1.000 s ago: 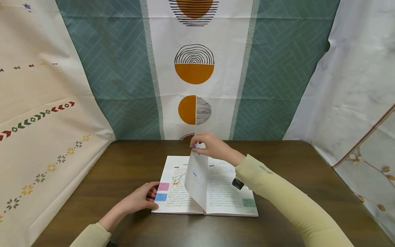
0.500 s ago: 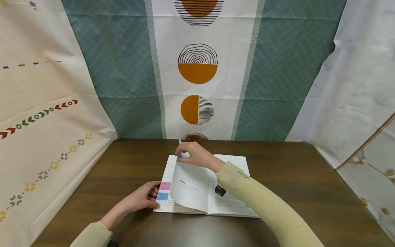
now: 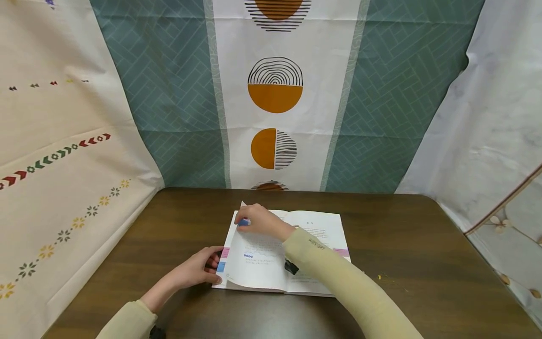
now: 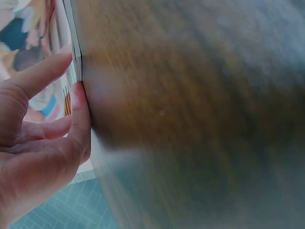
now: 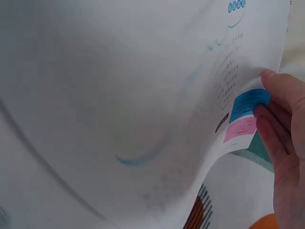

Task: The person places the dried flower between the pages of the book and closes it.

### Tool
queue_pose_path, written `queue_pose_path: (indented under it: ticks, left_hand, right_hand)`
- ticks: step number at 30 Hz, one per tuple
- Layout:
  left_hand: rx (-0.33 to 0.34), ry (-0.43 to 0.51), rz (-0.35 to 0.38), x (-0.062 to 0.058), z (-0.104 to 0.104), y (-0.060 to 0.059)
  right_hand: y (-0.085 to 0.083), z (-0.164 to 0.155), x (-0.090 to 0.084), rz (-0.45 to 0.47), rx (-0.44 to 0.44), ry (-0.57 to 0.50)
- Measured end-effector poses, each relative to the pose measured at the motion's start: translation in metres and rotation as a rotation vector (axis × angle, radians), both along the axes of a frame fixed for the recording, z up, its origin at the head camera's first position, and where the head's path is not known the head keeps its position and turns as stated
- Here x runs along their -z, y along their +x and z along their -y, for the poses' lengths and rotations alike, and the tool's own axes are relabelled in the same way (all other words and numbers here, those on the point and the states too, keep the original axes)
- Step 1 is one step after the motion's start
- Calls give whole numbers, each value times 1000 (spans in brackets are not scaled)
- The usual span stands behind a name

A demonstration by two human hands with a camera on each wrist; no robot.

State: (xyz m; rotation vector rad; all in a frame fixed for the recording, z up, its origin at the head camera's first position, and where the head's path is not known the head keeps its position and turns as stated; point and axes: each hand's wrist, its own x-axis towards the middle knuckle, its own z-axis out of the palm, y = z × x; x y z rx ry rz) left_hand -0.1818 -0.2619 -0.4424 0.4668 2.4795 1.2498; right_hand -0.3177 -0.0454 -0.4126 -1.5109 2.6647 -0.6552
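Observation:
An open book [image 3: 315, 228] lies on the brown table, with printed text on its right-hand page. Its upper left corner region is where my right hand [image 3: 262, 220] pinches a lifted page [image 3: 258, 268], curved over toward the left. In the right wrist view, thumb and fingers hold that page's edge by a blue label, with a pink label [image 5: 240, 129] beside it. My left hand [image 3: 198, 269] holds the book's left edge near the lower corner, thumb below and forefinger higher up. The left wrist view shows its fingertips against the edge; some fingers are partly hidden.
The wooden table [image 3: 406, 240] has small yellow specks to the right of the book. Behind it hangs a green and white patterned cloth [image 3: 182, 94]. A cream cloth [image 3: 76, 155] covers the left side and a pale cloth [image 3: 478, 155] the right.
My right hand has carried the page from upright near the middle over to the left and lower. More of the right-hand page shows. The left hand stays at the book's edge.

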Motion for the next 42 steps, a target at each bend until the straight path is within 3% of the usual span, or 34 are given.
queue_pose_path:
  ticks: [7,18,23,31,37,42]
  left_hand:
    - [19,4,-3,2,-1,0]
    - [6,-19,-2,-1,0,-1]
    - [10,-20,-9,-2,0,-1]
    - [10,-27,-7,-1,-1,-1]
    - [6,-30,-6,0,0,-1]
    - [1,-36,1,-2,-1,0]
  right_hand:
    - [6,11,13,-35,-27,110]
    - [8,22,17,-46,17,219]
    - [7,22,18,-46,7,220]
    - [4,10,21,83,22,157]
    - [4,3,21,25,-8,212]
    - [10,-8,15,74,22,267]
